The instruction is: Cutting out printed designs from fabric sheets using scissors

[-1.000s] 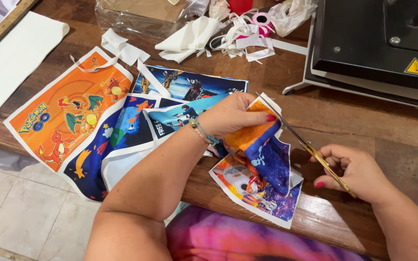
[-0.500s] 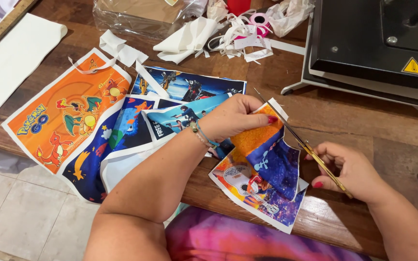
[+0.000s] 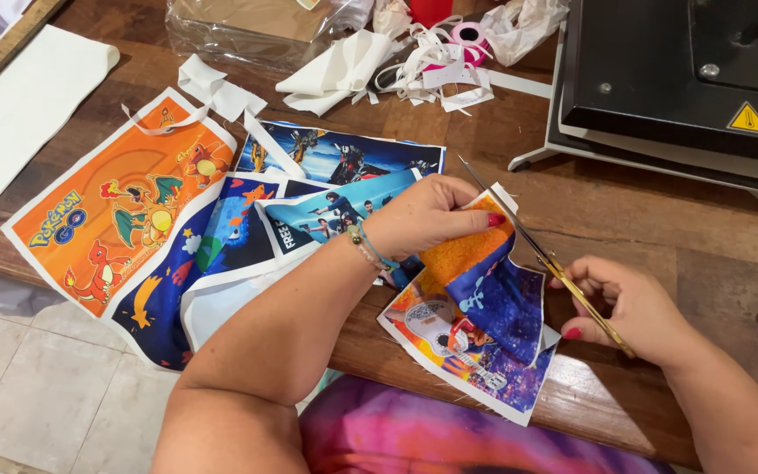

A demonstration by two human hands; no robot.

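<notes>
Printed sheet (image 3: 484,307) pinched at upper edge by left hand (image 3: 432,215) | scissors (image 3: 541,254) gripped in right hand (image 3: 633,307), blades slightly parted, angled up-left along sheet's right edge

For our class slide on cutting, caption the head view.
Left hand holds a colourful printed sheet while right hand cuts its edge with scissors at a wooden table.

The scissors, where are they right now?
In the head view, the scissors are right of centre, in the right hand, blades along the edge of the printed sheet pinned by the left hand.
</notes>
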